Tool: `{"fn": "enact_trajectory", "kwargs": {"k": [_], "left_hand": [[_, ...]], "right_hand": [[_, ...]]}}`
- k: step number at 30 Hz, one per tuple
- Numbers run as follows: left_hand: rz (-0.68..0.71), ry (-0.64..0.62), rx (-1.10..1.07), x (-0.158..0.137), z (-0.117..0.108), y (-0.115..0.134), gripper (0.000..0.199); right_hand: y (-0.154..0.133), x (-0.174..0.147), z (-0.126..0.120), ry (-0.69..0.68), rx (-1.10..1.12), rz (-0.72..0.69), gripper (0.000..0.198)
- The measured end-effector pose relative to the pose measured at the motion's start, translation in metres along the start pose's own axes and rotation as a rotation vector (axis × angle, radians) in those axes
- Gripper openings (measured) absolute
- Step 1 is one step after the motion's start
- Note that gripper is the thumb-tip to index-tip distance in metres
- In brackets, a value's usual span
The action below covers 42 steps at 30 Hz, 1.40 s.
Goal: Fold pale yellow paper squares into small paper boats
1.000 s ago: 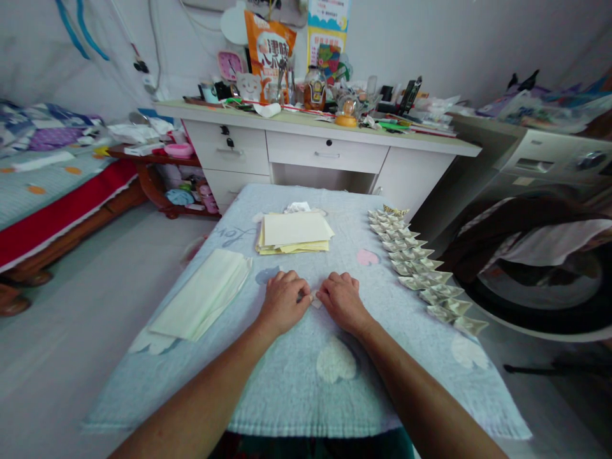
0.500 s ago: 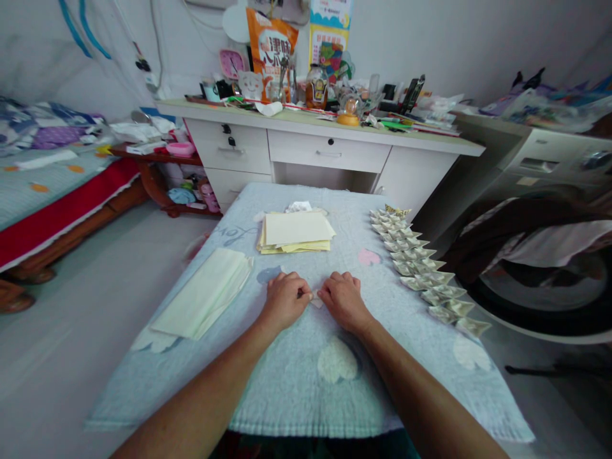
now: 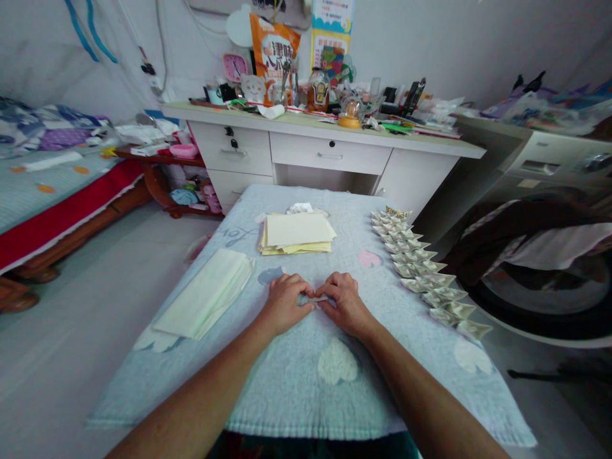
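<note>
Between my two hands, over the middle of the cloth-covered table, is a small folded piece of paper [image 3: 317,299], mostly covered by my fingers. My left hand [image 3: 288,298] pinches its left end with thumb and fingertips. At the other end, my right hand [image 3: 343,299] grips it the same way, the two sets of fingertips nearly touching. Beyond my hands sits a stack of cream paper sheets [image 3: 297,231]. Left of my left arm lies a fanned pile of pale green paper [image 3: 205,293]. Folded paper boats [image 3: 415,256] line the table's right side.
A blue cloth [image 3: 272,395] with heart patterns covers the table. Behind it stands a white desk [image 3: 329,153] crowded with jars, a clock and an orange bag [image 3: 272,54]. A washing machine [image 3: 535,166] is at right, a bed [image 3: 71,210] at left.
My fingers have lifted and shifted their pinch slightly, so more of the small folded paper shows between them. The paper stacks and boats stay where they were.
</note>
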<state>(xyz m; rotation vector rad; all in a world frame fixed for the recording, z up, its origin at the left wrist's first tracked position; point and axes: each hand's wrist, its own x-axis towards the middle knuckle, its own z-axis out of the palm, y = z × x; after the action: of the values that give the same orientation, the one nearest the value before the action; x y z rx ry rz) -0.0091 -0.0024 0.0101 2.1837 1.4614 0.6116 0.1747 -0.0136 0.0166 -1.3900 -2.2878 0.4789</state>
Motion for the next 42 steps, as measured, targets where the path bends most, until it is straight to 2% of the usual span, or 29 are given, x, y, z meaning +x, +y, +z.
{"fn": "enact_trajectory", "kwargs": {"k": [12,23,32,42], "left_hand": [[0.008,-0.019,0.033,0.0,0.0,0.001,0.011],[0.024,0.011,0.043,0.0,0.001,0.0,0.008],[0.07,0.005,0.037,0.002,0.0,-0.001,0.008],[0.076,0.002,0.063,0.001,0.002,-0.001,0.011]], "right_hand": [[0.002,0.003,0.005,0.01,-0.008,-0.04,0.013],[-0.004,0.008,0.005,-0.036,-0.044,-0.001,0.013],[-0.002,0.007,0.004,-0.032,0.023,0.01,0.007],[-0.005,0.011,0.005,-0.084,-0.044,0.002,0.011]]}}
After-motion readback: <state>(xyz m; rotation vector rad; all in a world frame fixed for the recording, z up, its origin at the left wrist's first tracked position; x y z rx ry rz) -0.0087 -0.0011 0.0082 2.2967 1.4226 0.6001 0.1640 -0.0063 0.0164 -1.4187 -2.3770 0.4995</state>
